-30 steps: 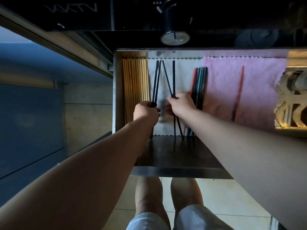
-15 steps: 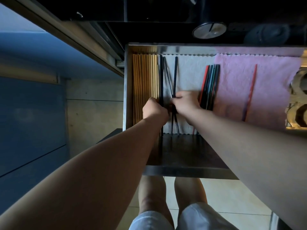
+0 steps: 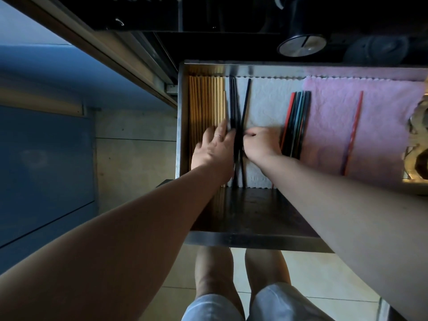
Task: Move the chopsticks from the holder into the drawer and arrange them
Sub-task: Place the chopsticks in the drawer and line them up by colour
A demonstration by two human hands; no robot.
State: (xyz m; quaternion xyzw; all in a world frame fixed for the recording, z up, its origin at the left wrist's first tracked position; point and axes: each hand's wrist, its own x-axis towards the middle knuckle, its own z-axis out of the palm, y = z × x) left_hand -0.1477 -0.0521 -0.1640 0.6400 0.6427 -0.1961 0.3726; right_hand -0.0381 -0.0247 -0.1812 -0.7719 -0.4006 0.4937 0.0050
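The open metal drawer (image 3: 181, 126) occupies the centre of the head view, beneath a dark surface (image 3: 231, 17).

Contents, left to right:
- A row of light wooden chopsticks (image 3: 206, 100) lies parallel along the drawer's left wall.
- A group of black chopsticks (image 3: 232, 100) lies just beside the wooden row, on a white liner cloth (image 3: 266, 100). Most lie straight; one black chopstick (image 3: 246, 98) is angled and crosses the others near the hands.
- A bundle of red, dark and teal chopsticks (image 3: 296, 117) lies at the seam between the white cloth and a pink liner cloth (image 3: 382, 117).
- A single red chopstick (image 3: 352, 133) lies alone on the pink cloth, well apart from the bundle.

Hands:
- The left hand (image 3: 213, 151) lies flat over the near end of the wooden row, fingers (image 3: 223, 128) extended and close together, their edge against the black group. It grips nothing. A ring shows on one finger.
- The right hand (image 3: 261, 144) rests on the white cloth at the right side of the black group, fingers curled toward the crossing point. Whether they pinch a chopstick cannot be determined.

A black cylindrical container with a round metal base (image 3: 301, 45) lies on the dark surface behind the drawer. Faint pale marks appear at the top edge of the surface; they are not legible. No brand or label can be read elsewhere.
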